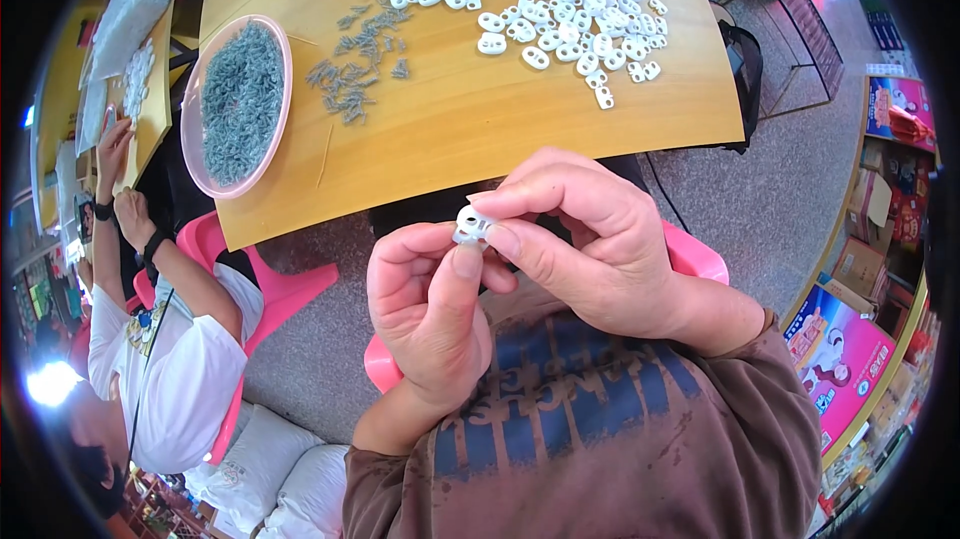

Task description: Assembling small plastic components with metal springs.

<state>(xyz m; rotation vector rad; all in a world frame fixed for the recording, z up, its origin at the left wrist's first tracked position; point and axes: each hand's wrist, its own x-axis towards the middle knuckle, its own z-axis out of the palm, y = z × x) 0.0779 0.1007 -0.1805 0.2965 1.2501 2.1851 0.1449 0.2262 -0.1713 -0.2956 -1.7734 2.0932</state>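
Between my two hands, just off the table's near edge, is a small white oval plastic piece with holes (471,222). My left hand (432,304) pinches it from the left and below with thumb and forefinger. From the right, my right hand (585,239) closes thumb and forefinger on its other side. The fingertips cover part of the piece, and whether a second small part is in it I cannot tell. On the table, a large pile of similar white plastic pieces (570,9) spreads at the back right. Small grey plastic parts (350,69) lie loose left of it.
A pink basin (188,129) full of grey parts stands at the wooden table's (430,129) left end. A person in a white shirt (185,389) works at another table at left. Pink stools (285,289) and white sacks (310,489) stand below. Shelves with boxes (860,269) line the right.
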